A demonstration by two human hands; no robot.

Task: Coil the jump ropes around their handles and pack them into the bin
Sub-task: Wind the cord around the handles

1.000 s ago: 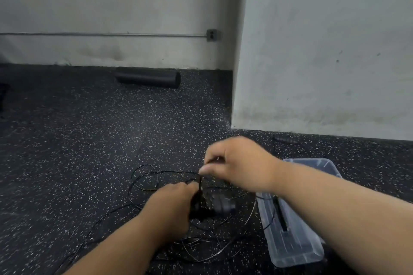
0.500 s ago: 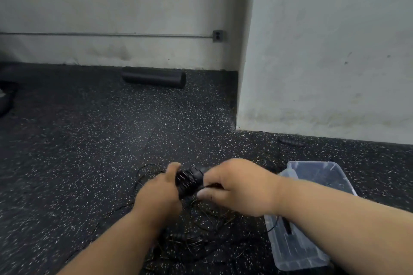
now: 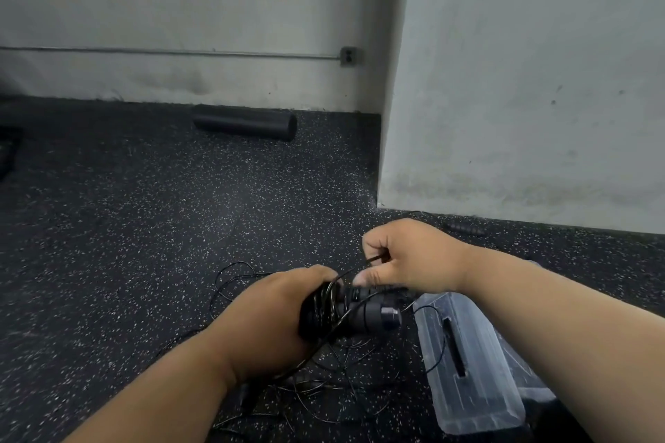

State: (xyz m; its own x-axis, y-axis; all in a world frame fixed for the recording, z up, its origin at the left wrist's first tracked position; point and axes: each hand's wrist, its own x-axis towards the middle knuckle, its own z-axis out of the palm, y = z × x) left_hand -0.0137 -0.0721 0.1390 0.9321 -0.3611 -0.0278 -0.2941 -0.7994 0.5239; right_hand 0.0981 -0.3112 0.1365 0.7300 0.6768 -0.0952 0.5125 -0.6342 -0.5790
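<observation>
1. Left hand (image 3: 268, 322) grips black jump-rope handles (image 3: 356, 311) wound with cord.
2. Right hand (image 3: 406, 255), fingers curled, pinches the cord (image 3: 374, 258) just above them.
3. Loose rope (image 3: 324, 378) tangles on the floor beneath; clear plastic bin (image 3: 475, 370) sits under the right forearm.

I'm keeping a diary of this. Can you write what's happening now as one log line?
left hand: grips handles | right hand: pinches rope | wrapping: unfinished | bin: on floor, right

Open floor (image 3: 151, 227) lies left; loose rope (image 3: 324, 388) and the bin (image 3: 475, 388) crowd the right.
</observation>
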